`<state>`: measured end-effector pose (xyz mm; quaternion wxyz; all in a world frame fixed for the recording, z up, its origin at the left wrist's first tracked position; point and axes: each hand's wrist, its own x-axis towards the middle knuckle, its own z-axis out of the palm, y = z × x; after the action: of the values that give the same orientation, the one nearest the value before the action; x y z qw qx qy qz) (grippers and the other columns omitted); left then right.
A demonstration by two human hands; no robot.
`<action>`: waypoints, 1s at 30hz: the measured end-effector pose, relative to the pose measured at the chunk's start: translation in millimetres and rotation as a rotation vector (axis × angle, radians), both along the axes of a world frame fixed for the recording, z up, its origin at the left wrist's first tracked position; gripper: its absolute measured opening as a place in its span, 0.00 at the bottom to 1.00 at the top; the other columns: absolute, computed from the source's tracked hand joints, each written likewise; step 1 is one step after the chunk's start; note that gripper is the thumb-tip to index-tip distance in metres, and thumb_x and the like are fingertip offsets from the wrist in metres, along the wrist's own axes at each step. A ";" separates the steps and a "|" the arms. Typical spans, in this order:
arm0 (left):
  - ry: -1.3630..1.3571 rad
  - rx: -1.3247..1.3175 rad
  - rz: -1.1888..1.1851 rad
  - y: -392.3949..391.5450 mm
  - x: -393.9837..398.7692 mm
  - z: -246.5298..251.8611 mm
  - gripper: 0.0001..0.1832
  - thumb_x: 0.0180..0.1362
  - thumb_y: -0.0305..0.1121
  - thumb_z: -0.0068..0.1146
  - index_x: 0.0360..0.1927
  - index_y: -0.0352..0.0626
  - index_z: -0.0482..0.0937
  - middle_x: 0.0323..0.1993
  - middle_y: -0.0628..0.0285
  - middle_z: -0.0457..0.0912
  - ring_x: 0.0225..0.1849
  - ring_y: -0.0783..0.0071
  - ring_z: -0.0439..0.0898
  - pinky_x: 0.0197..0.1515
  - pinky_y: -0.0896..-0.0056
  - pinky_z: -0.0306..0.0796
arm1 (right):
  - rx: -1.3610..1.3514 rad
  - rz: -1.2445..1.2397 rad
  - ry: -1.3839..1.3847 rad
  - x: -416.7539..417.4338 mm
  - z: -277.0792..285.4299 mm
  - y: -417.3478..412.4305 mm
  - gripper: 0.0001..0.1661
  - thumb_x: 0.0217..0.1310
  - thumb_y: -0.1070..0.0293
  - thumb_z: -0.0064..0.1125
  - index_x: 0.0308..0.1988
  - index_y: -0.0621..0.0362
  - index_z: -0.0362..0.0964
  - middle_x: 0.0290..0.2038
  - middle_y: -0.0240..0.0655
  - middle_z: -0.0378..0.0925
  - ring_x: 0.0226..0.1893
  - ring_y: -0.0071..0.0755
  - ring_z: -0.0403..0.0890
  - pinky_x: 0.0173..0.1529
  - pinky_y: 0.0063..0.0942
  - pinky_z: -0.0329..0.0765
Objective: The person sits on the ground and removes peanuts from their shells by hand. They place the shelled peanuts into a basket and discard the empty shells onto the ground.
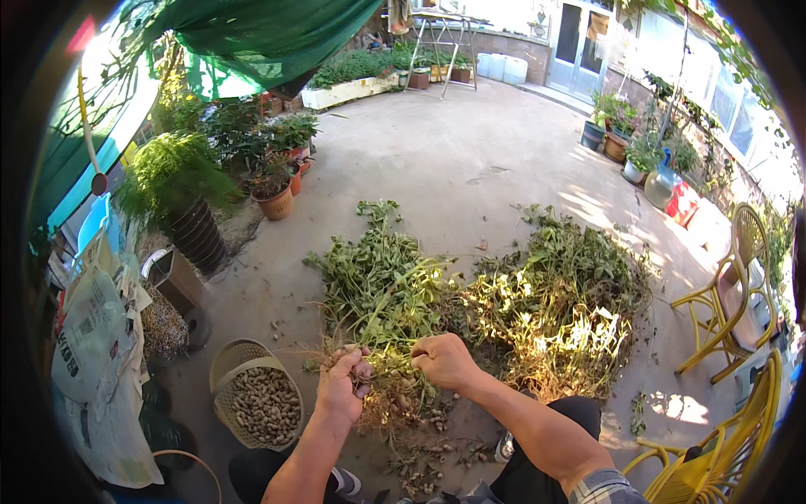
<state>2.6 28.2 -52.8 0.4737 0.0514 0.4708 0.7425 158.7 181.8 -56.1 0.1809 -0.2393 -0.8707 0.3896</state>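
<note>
My left hand (343, 381) is closed around the roots of a peanut plant, with several peanut pods at its fingers. To its right, my right hand (444, 362) has its fingers closed at the stems of the green peanut plant (384, 283); what lies inside the fingers is hidden. Left of my left hand stands a plastic basket (220, 368) with a handle, holding many peanuts in the shell (267, 403). A second heap of peanut plants (560, 283), leafy at the far end and with yellowish stems and roots nearer, lies on the right. Loose pods and roots (422, 466) lie between my feet.
Printed sacks (101, 359) stand at the left, near a metal bin (176, 280). Potted plants (274, 195) line the left side. Wicker chairs (724, 315) stand at the right. Beyond the heaps, a concrete floor (434, 151) reaches to a metal stand (444, 50) and a door (576, 50).
</note>
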 end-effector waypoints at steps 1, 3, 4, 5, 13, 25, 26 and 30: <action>-0.008 0.003 0.000 0.1 -0.2 0.9 0.05 0.65 0.34 0.51 0.39 0.46 0.74 0.21 0.73 0.70 0.27 0.78 0.73 0.16 0.78 0.56 | -0.024 0.029 -0.096 -2.5 1.1 -1.9 0.10 0.49 0.69 0.58 0.32 0.63 0.78 0.29 0.48 0.80 0.31 0.53 0.80 0.36 0.42 0.75; -0.051 0.021 0.039 0.5 -0.9 2.7 0.05 0.65 0.36 0.50 0.39 0.47 0.73 0.20 0.74 0.67 0.28 0.77 0.73 0.16 0.78 0.56 | 0.059 0.032 -0.351 -6.1 0.0 -9.8 0.11 0.46 0.66 0.58 0.29 0.63 0.77 0.33 0.50 0.80 0.35 0.57 0.80 0.40 0.46 0.76; -0.093 0.032 0.046 -0.6 -2.5 5.3 0.06 0.65 0.36 0.50 0.39 0.47 0.73 0.20 0.74 0.67 0.29 0.77 0.73 0.16 0.78 0.56 | 0.092 0.016 -0.415 -7.5 -3.6 -13.9 0.12 0.46 0.65 0.58 0.29 0.63 0.77 0.33 0.49 0.81 0.36 0.57 0.80 0.41 0.46 0.76; -0.133 0.043 0.055 -3.1 -4.8 5.9 0.06 0.65 0.36 0.50 0.39 0.47 0.73 0.20 0.75 0.67 0.29 0.77 0.72 0.16 0.78 0.55 | 0.124 0.003 -0.479 -8.5 -8.1 -17.7 0.12 0.45 0.65 0.59 0.29 0.63 0.77 0.33 0.49 0.81 0.37 0.57 0.81 0.41 0.46 0.77; -0.213 0.111 0.021 -4.3 -10.2 10.7 0.06 0.64 0.39 0.53 0.38 0.51 0.72 0.21 0.75 0.66 0.31 0.76 0.70 0.17 0.77 0.56 | -0.792 -0.013 0.067 -12.6 -44.6 -9.6 0.27 0.46 0.78 0.61 0.51 0.65 0.73 0.35 0.37 0.81 0.36 0.28 0.80 0.40 0.27 0.75; -0.232 0.203 0.070 -8.5 -17.9 1.9 0.07 0.65 0.40 0.53 0.37 0.50 0.73 0.22 0.73 0.68 0.32 0.73 0.70 0.19 0.76 0.58 | -1.150 0.053 0.050 -11.7 -24.8 -30.1 0.12 0.55 0.75 0.63 0.42 0.55 0.78 0.26 0.25 0.79 0.24 0.15 0.76 0.26 0.17 0.68; -0.230 0.206 0.079 -8.6 -17.6 2.7 0.07 0.65 0.40 0.53 0.37 0.50 0.73 0.22 0.73 0.68 0.32 0.73 0.69 0.19 0.76 0.59 | -1.178 0.018 0.078 -11.3 -23.3 -30.8 0.11 0.56 0.74 0.62 0.42 0.56 0.78 0.26 0.25 0.78 0.23 0.15 0.76 0.25 0.17 0.68; -0.243 0.213 0.081 -8.6 -20.4 -1.2 0.08 0.68 0.41 0.50 0.37 0.50 0.72 0.22 0.74 0.68 0.33 0.73 0.71 0.21 0.75 0.57 | -1.253 -0.099 0.154 -8.1 -20.4 -25.7 0.10 0.58 0.73 0.62 0.42 0.58 0.78 0.25 0.25 0.77 0.20 0.15 0.75 0.20 0.16 0.65</action>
<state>-17.8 19.6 -54.0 0.4887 -0.0078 0.3303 0.8075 150.6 156.1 -76.5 0.0863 -0.3113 -0.4495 0.8328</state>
